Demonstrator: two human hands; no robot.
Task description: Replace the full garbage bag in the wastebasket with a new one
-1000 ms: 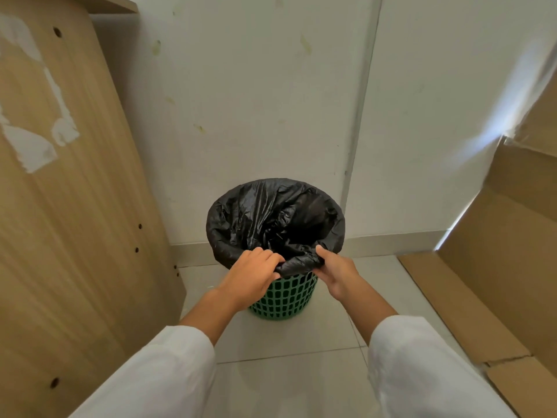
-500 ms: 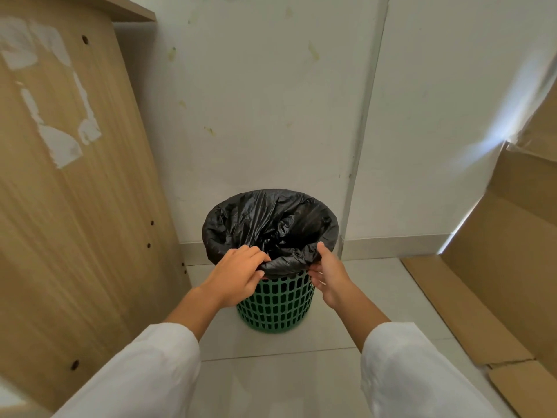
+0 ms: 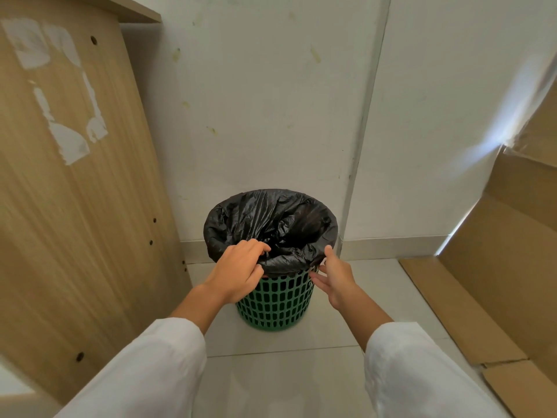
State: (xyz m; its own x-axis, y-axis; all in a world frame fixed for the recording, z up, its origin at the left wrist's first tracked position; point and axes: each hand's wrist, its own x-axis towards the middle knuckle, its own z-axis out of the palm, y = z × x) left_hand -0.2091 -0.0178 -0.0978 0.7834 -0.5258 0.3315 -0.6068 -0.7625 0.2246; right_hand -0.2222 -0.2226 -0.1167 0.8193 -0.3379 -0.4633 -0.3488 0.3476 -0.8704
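The green wastebasket [image 3: 275,300] is stood upright on the floor, mouth upward, lined by the black bag [image 3: 271,227]. The bag's near rim is pinched by the left hand [image 3: 238,274]; the right hand [image 3: 334,274], fingers straight, touches the rim.

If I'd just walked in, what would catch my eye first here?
Most striking is the green lattice wastebasket on the floor against the white wall, lined with a crinkled black garbage bag. The left hand and right hand work at the bag's near rim. A wooden panel stands at left.
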